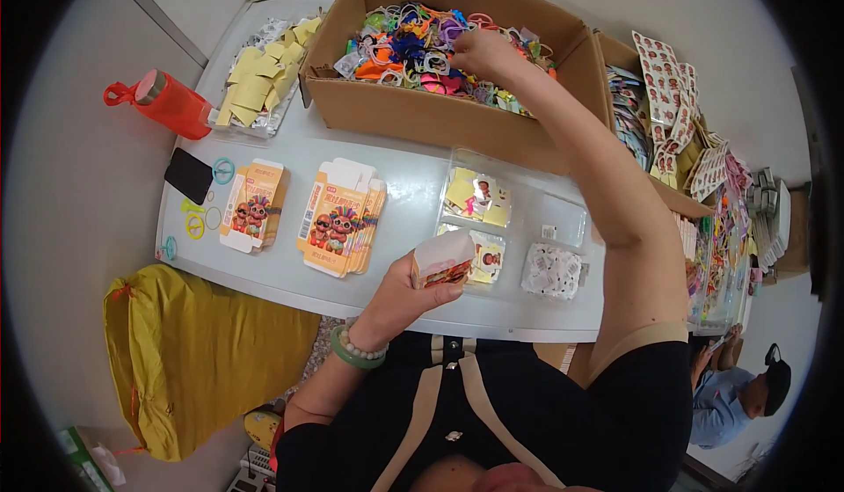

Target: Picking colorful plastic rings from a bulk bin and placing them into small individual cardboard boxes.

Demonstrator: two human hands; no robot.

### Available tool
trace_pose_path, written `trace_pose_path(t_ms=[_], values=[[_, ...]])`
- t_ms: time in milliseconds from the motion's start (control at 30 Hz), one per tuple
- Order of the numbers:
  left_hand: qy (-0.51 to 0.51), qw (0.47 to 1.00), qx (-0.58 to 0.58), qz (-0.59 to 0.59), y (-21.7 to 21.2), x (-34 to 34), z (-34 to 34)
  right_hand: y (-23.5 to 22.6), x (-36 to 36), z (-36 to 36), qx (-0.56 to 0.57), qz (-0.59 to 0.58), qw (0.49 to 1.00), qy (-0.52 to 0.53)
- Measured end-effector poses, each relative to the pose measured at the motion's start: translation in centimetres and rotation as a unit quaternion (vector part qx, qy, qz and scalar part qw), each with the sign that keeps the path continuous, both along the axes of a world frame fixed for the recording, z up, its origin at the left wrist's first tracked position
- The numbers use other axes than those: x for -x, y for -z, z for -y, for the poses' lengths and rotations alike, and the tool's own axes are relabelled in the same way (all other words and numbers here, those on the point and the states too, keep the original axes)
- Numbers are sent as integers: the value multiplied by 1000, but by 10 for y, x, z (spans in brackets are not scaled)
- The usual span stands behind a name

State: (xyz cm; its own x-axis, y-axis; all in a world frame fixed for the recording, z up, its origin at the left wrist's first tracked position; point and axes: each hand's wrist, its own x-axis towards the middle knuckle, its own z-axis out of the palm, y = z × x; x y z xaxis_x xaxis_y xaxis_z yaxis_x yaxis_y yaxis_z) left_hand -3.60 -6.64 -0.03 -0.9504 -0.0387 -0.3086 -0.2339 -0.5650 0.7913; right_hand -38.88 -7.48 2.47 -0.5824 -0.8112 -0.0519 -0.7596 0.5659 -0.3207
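Observation:
My left hand [396, 303] is closed around a small printed carton [444, 262], held tilted above the table's front edge. My right arm stretches across the table, and my right hand [486, 57] is down in a big cardboard box [422, 109]. A heap of colourful small trinkets [413, 48], with loops and cords, fills that box. The right fingers are bent together at the heap; what they pinch is too small to make out. Under the left hand's carton, a clear divided tray [453, 162] holds yellow cards with stickers [479, 195] and a stack of small white packets [551, 270].
Flat printed cartons [338, 219] lie in stacks, with another stack [253, 206] beside them. Further left are a black phone [189, 175], hair ties [195, 225], a red-covered bottle [163, 101] and yellow cards [264, 74]. Sticker sheets [668, 87] stand at right; another person [734, 404] sits beyond.

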Motion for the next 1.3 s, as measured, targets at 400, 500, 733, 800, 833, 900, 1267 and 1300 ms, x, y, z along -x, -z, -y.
trace_pose_path(t_ms=[400,500,733,800,833,900,1267,1300], values=[[14,1000,-6,-12,1,6,8,-16,10,-27,67,232,966,89],[4,1000,9,-26,-3,3,2,-32,-7,-58,136,438,883,97],[17,1000,-8,10,0,-7,-12,-77,-103,-109,179,371,911,-11],[21,1000,-8,1,-1,-8,-19,-71,-157,-120,191,126,970,-88],[31,999,-5,-16,-2,-7,-22,-63,-175,-128,195,-28,966,-171],[24,999,-19,-13,-1,-10,-27,-63,-217,-138,113,-161,953,-230],[103,994,-31,-25,-2,-31,-41,-74,-271,-177,132,-61,957,-253],[119,991,-42,-34,0,-33,-42,-76,-274,-179,138,-36,960,-242]])
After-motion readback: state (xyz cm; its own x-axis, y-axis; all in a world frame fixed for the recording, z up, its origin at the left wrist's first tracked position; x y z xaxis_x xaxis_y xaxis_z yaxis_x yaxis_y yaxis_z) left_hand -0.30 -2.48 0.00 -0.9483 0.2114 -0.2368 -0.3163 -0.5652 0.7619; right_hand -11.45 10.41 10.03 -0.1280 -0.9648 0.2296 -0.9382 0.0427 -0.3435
